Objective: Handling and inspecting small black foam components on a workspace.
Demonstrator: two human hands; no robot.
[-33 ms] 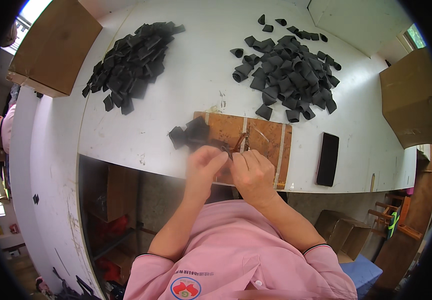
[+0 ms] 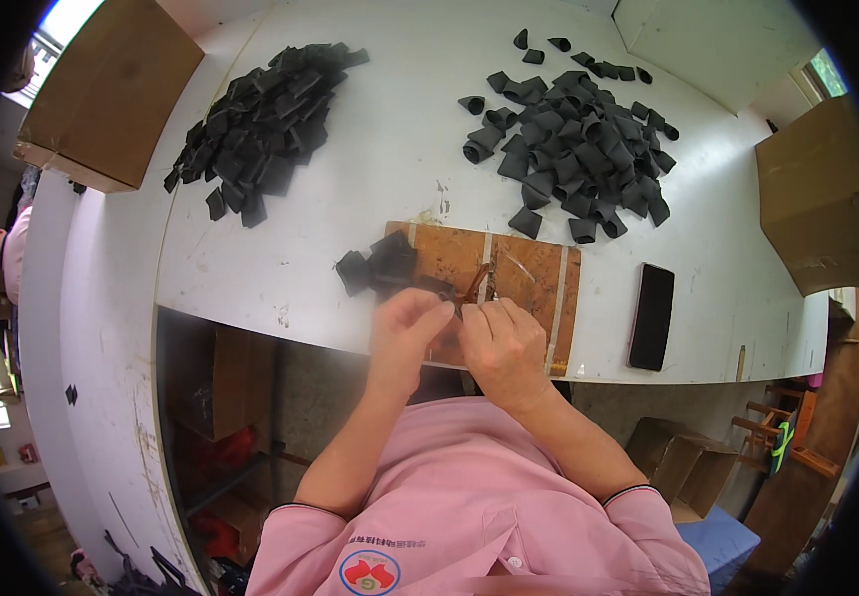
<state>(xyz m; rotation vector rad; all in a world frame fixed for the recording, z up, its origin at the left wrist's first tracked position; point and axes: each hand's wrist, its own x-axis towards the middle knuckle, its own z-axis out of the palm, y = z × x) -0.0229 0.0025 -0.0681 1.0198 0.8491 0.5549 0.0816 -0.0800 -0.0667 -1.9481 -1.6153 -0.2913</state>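
Both hands meet over a brown board [image 2: 566, 298] at the table's near edge. My left hand [image 2: 407, 323] is closed, its thumb and forefinger pinching a small black piece [image 2: 452, 300] that the fingers largely cover. Right beside it, my right hand [image 2: 505, 343] is closed with fingertips on the same piece; its grip is partly hidden. Just beyond the fingertips, a thin reddish-brown object [image 2: 477, 282] lies on the board. Several flat black pieces [image 2: 391, 260] overlap the board's left edge.
On the white table [image 2: 390, 129], a heap of flat black pieces [image 2: 265, 129] lies far left and a heap of curled black loops [image 2: 583, 149] far right. A phone [image 2: 652, 316] rests right of the board. Cardboard boxes [image 2: 106, 89] stand at both sides.
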